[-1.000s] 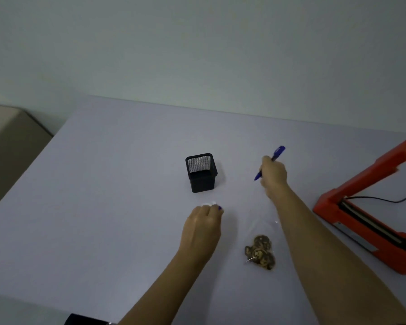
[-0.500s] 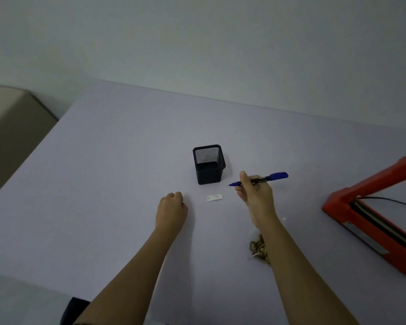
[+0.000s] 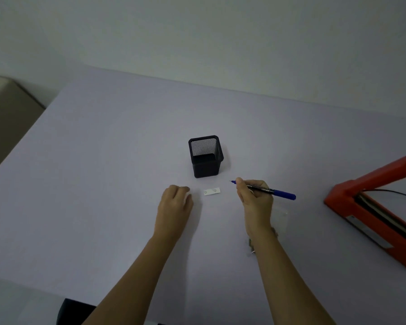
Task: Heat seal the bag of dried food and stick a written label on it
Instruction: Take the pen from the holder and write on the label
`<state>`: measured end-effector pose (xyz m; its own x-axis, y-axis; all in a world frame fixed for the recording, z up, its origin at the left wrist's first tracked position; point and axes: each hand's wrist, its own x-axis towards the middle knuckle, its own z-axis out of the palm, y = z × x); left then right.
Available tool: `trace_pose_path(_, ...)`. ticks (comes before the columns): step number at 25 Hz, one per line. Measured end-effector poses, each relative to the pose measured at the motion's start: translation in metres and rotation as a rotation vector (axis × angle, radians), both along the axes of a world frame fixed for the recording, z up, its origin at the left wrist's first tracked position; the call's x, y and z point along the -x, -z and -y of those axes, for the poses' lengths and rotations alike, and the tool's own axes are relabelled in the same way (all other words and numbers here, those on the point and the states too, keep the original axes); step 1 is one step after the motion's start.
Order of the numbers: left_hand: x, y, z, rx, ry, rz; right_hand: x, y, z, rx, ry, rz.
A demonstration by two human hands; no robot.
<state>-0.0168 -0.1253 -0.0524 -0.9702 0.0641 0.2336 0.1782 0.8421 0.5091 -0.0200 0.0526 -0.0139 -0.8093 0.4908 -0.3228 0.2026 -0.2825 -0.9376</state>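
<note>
Gripping pen (image 3: 271, 191) in right hand (image 3: 256, 200), thumb and fingers pinched round the barrel; brought back from beyond the mesh cup (image 3: 205, 158) to just right of label (image 3: 212, 191), with tip aimed left, short of the paper. Pulled left hand (image 3: 175, 207) off the label to rest just beside it on the table (image 3: 103, 160), fingers curled; cannot tell whether holding anything. Bag (image 3: 280, 218) flat by right wrist, partly hidden under forearm, apart from red sealer (image 3: 373, 207). Likely about to write; sealed or not, cannot tell
</note>
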Motion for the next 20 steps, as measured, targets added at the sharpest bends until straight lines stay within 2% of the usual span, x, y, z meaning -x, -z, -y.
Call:
trace_pose_path(3, 0.002, 0.01, -0.026, 0.048, 0.193, 0.013, -0.008, 0.012, 0.006, -0.107, 0.082, 0.045)
trace_pose_path(6, 0.014, 0.022, -0.042, 0.047, 0.186, 0.058, -0.013, 0.022, 0.005, -0.091, 0.113, 0.003)
trace_pose_path(13, 0.024, 0.036, -0.044, 0.082, 0.215, 0.018, -0.005, 0.035, 0.006, -0.115, 0.117, -0.011)
trace_pose_path(17, 0.027, 0.036, -0.043, 0.194, 0.277, 0.036, -0.001, 0.036, 0.009, -0.101, 0.119, -0.02)
trace_pose_path(20, 0.032, 0.029, -0.046, 0.037, 0.144, 0.185, 0.003, 0.036, 0.009, -0.114, 0.129, -0.003)
